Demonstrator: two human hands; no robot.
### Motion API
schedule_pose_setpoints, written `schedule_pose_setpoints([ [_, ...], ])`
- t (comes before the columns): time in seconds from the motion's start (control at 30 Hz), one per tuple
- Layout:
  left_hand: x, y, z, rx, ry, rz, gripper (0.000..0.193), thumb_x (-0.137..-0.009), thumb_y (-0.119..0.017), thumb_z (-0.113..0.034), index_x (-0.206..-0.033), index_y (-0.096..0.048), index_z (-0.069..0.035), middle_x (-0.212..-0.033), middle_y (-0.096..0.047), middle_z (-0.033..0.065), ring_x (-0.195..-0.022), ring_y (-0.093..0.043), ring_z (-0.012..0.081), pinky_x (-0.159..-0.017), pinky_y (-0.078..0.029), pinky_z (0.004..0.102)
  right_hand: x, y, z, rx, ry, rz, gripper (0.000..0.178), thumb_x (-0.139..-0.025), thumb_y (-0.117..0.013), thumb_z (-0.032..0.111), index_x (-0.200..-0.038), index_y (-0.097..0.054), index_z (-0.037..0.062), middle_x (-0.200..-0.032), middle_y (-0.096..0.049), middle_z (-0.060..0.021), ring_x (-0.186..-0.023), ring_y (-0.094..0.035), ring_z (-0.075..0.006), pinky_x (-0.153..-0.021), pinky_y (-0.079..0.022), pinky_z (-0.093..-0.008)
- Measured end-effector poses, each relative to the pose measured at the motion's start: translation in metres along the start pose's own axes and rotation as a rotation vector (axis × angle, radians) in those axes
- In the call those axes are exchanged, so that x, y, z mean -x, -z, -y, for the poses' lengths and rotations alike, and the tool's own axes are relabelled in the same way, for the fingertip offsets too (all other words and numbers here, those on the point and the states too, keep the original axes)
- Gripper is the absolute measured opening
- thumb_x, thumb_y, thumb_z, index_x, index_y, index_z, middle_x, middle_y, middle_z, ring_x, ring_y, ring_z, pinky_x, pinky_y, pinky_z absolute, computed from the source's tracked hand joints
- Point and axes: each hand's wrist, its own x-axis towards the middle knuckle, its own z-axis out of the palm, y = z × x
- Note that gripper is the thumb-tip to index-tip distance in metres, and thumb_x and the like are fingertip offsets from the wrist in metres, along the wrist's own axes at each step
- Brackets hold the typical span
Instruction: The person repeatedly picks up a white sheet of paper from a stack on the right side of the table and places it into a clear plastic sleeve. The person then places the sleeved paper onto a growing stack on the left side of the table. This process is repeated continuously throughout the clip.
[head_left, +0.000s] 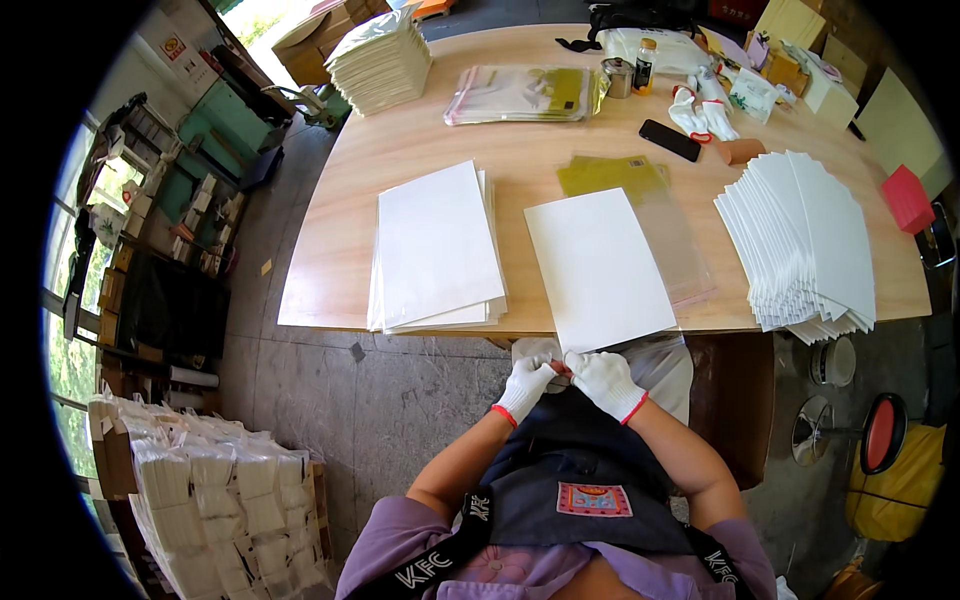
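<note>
My left hand [527, 388] and my right hand [607, 382], in white gloves with red cuffs, meet at the table's near edge. Both are closed in a pinch, their bare fingertips close together; what lies between them is too small to make out. Just beyond, a white sheet [600, 270] lies tilted, its lower corner reaching over the edge to my right hand. Clear film [655, 343] shows beside that corner. Under the sheet's far right side lies a clear plastic sleeve [685, 260] with a gold-coloured panel [600, 175]. A stack of white sheets [440, 245] lies to the left.
A fanned pile of white boards [800, 240] overhangs the table [340, 220] at right. Farther back are a black phone [670, 140], a brown roll [740, 151], spare gloves [705, 115], a bottle [645, 67], a metal tin [617, 78], packed sleeves [520, 95] and a tall stack [378, 62].
</note>
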Motion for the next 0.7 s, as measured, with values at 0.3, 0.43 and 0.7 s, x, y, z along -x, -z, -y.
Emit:
schedule_pose_setpoints([
  [0.3,0.014,0.017,-0.005,-0.208,-0.150,0.037,0.026,-0.090,-0.059,-0.023,-0.093,-0.064,0.002,-0.084,-0.066,0.0055,-0.075,-0.062,0.0105,-0.069,-0.051,0.0218,0.230,0.048,-0.180,-0.905,-1.301,-0.635,0.032,-0.082,-0.049,0.025,-0.110,-0.050,0.0090,-0.099,-0.056,-0.0096,-0.091,-0.050,-0.0229,-0.080,-0.038,-0.0359],
  [0.43,0.022,0.023,-0.014,-0.589,-0.329,-0.146,0.018,-0.084,-0.065,-0.015,-0.096,-0.063,-0.002,-0.088,-0.065,0.0075,-0.070,-0.062,0.0158,-0.064,-0.051,0.0275,0.384,-0.011,-0.186,0.475,-0.782,0.893,0.056,-0.085,-0.047,0.043,-0.133,-0.045,0.0132,-0.116,-0.059,-0.0164,-0.110,-0.052,-0.0327,-0.097,-0.038,-0.0455],
  [0.7,0.004,0.008,-0.006,-1.302,-1.259,-0.285,0.023,-0.064,-0.074,-0.009,-0.083,-0.062,-0.012,-0.108,-0.060,0.0059,-0.085,-0.059,0.0256,-0.064,-0.050,0.0352,0.129,0.066,-0.087,0.201,-0.306,-0.199,0.041,-0.065,-0.073,0.020,-0.101,-0.056,0.0100,-0.098,-0.059,-0.0071,-0.095,-0.056,-0.0284,-0.079,-0.046,-0.0389],
])
